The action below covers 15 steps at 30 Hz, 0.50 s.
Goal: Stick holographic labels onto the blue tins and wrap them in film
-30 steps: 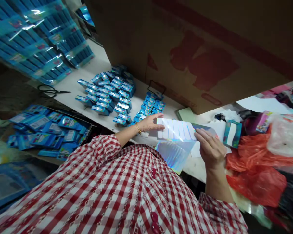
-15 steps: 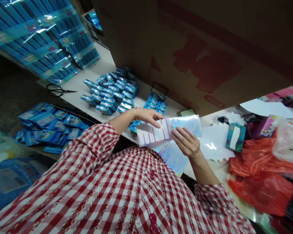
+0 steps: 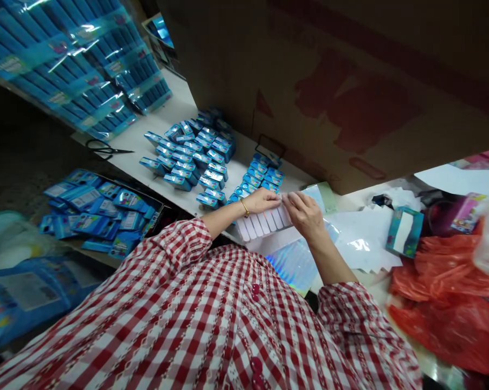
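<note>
Between my hands is a shiny sticker sheet [image 3: 264,225] with a row of white, round-ended strips, tilted in front of my body. My left hand [image 3: 262,200], with a gold bracelet at the wrist, is closed on its upper edge. Close beside it, my right hand [image 3: 305,215] pinches the sheet's upper right part with bent fingers. The fingertips nearly meet, and whether a loose sticker is between them is too small to tell. Beneath lies another iridescent sheet [image 3: 289,262]. Small blue boxes [image 3: 252,177] stand in rows just beyond my left hand.
More blue boxes [image 3: 183,168] stand on the white table, with black scissors [image 3: 108,150] at its left edge. A large cardboard carton [image 3: 309,97] blocks the back. Left are a box of blue packets [image 3: 94,211] and wrapped stacks [image 3: 65,65]; right, red plastic bags [image 3: 448,303].
My right hand has moved up and left along the sheet, its flat fingers now bent into a pinch. My left hand has shifted right and closed at the upper edge, beside it.
</note>
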Motion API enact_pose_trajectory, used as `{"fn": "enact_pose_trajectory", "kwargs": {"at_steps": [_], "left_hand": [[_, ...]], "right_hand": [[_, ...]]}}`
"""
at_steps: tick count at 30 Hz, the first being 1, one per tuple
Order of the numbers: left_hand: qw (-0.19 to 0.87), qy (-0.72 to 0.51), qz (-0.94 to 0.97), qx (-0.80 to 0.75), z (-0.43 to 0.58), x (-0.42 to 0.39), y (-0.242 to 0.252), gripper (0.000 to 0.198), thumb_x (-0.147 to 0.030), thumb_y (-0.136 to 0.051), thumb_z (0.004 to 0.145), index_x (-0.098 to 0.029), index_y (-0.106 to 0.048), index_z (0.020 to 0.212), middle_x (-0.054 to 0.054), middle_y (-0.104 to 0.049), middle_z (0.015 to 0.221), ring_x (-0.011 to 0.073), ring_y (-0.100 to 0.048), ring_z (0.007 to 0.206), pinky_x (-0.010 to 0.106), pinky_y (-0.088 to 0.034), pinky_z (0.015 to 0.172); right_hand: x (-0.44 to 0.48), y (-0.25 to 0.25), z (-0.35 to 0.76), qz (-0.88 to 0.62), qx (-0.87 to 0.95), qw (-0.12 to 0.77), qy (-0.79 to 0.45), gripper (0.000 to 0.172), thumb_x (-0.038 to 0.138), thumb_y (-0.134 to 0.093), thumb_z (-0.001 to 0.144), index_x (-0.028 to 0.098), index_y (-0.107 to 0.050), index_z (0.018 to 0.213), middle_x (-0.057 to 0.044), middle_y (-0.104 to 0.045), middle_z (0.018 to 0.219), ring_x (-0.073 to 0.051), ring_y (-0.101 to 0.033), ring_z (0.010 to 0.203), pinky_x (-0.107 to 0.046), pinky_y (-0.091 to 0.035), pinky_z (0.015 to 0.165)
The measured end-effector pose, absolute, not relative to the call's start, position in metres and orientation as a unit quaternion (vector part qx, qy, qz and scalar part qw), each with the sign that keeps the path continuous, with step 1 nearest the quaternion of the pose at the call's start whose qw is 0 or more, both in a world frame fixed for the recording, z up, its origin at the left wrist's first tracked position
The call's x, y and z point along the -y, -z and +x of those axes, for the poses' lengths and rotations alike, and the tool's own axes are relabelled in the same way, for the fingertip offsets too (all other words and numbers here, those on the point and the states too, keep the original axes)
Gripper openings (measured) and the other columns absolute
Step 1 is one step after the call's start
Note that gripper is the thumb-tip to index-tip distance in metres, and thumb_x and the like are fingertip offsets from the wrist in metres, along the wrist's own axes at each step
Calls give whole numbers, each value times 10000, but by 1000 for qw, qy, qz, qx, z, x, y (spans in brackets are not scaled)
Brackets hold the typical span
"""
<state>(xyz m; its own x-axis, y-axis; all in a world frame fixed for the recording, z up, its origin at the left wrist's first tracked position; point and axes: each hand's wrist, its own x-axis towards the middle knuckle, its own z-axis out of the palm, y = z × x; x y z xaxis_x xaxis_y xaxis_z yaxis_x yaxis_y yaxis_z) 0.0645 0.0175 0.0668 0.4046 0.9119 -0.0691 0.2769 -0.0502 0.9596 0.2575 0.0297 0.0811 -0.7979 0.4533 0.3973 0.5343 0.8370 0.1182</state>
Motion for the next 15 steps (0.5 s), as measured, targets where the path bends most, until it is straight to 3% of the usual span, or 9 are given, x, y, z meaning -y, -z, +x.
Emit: {"fn": "enact_pose_trajectory", "kwargs": {"at_steps": [4, 8, 12, 15], "left_hand": [[596, -327, 579, -450, 69, -17, -47, 238, -325, -514, 783, -120, -597, 694, -35, -519, 604, 83, -445, 587, 198, -361, 574], [602, -331, 531, -496, 80, -33, -19, 201, -277, -528, 766, -107, -632, 738, -33, -551, 620, 88, -478, 595, 209, -399, 605], [550, -296, 521, -583, 88, -61, 10, 174, -196, -530, 756, -94, -666, 792, -6, -609, 675, 124, -543, 679, 232, -437, 673], [518, -307, 491, -629, 81, -67, 24, 277, -185, -572, 751, -99, -656, 1001, 55, -669, 921, 161, -586, 850, 254, -444, 781]], "right_hand": [[-36, -60, 270, -227, 953, 180, 86, 316, 149, -389, 914, 151, -589, 1159, -114, -614, 1186, -211, -515, 1144, -331, -438, 914], [-28, -67, 278, -286, 941, 176, 27, 278, 157, -379, 917, 170, -631, 1035, -112, -630, 1160, -202, -559, 1080, -334, -467, 873], [-4, -93, 275, -438, 867, 220, -87, 196, 258, -461, 902, 191, -642, 871, -88, -676, 974, -186, -610, 895, -326, -486, 787], [14, -96, 261, -529, 756, 273, -274, 201, 342, -544, 847, 193, -640, 754, -37, -656, 757, -143, -599, 672, -278, -489, 620]]}}
